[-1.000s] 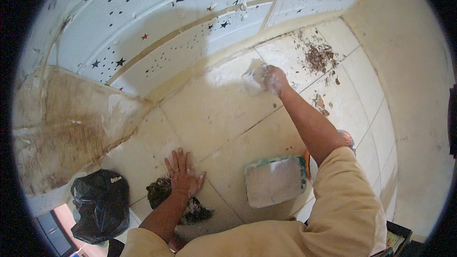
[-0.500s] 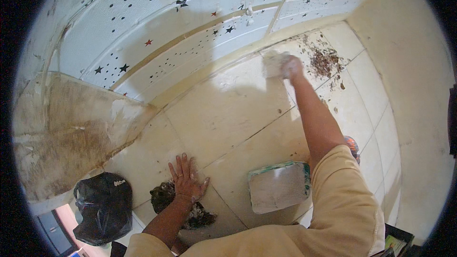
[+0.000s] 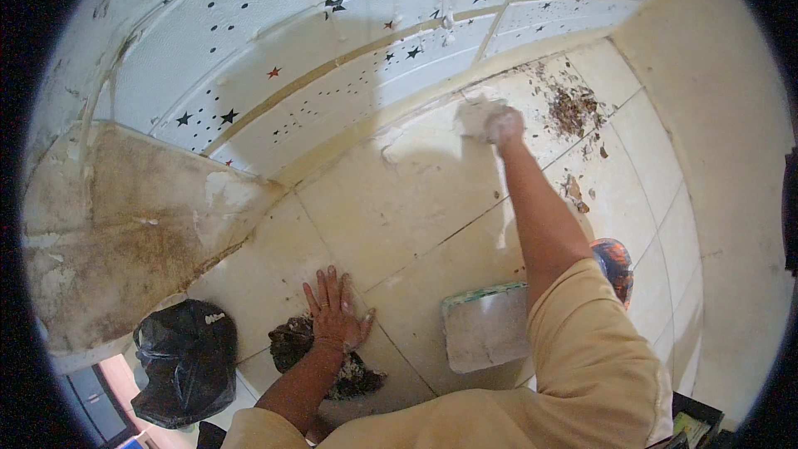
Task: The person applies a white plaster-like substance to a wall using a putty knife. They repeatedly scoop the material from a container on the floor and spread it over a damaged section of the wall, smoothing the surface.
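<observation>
At the far side of the tiled floor, my right hand point(image 3: 503, 125) is closed round a pale, whitish rag point(image 3: 479, 115) and presses it on a tile near the wall's foot. Motion blurs the fingers and rag slightly. My left hand point(image 3: 337, 316) is flat on the floor at the near left, fingers spread, holding nothing. A dark, crumpled, dirty clump point(image 3: 291, 342) with white specks lies beside and partly beneath my left wrist; its kind I cannot make out. Brown crumbs and flakes point(image 3: 575, 110) are heaped right of my right hand.
A green-rimmed tub point(image 3: 485, 333) with a greyish inside sits near me, partly behind my right sleeve. At left lies a black plastic bag point(image 3: 184, 366). A colourful patterned object point(image 3: 613, 270) shows beside my right arm. Star-patterned wall panels point(image 3: 332, 58) and a stained board point(image 3: 141, 233) border the floor.
My right hand and the rag have shifted slightly down and left in the picture. The whole view has moved a little. My left hand stays planted on the floor.
</observation>
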### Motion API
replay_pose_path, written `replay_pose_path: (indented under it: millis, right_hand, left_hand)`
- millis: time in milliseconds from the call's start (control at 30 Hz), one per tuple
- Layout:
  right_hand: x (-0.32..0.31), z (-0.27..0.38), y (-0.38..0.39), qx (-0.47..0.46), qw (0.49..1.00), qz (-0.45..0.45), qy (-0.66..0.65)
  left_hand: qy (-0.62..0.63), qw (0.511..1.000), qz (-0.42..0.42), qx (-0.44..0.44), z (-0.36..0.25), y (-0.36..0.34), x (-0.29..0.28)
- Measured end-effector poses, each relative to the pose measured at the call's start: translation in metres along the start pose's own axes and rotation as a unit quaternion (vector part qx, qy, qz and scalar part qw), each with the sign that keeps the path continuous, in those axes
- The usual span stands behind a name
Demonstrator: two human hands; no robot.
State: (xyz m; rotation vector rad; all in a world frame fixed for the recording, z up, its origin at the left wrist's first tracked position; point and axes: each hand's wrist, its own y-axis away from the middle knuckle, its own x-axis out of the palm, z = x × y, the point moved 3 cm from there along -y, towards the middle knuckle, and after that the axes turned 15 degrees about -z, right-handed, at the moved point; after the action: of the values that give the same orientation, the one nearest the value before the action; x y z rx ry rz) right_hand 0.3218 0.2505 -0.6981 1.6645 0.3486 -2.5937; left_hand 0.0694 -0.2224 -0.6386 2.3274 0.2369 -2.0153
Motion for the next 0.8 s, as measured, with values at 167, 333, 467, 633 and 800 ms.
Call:
replay_pose_path:
  millis: [167,333,467,633,800]
  right_hand:
    - [0.099,0.131,0.069,-0.019,0.996,-0.014,-0.083]
    - [0.028,0.123,0.076,-0.022,0.973,0.089,-0.213]
    - [-0.044,-0.026,-0.020,-0.104,0.987,0.079,-0.092]
    - [0.005,-0.029,-0.003,-0.297,0.952,-0.016,0.073]
    - [0.002,-0.066,-0.035,-0.073,0.984,-0.013,-0.161]
  left_hand:
    - [-0.022,1.000,0.022,-0.003,0.004,0.001,0.003]
    - [-0.011,1.000,0.017,0.004,0.004,-0.002,0.003]
    - [-0.011,1.000,-0.003,0.014,0.000,-0.005,0.001]
    - [0.003,0.999,0.047,-0.005,0.002,-0.004,0.002]
    - [-0.004,1.000,0.009,0.008,0.003,-0.005,0.005]
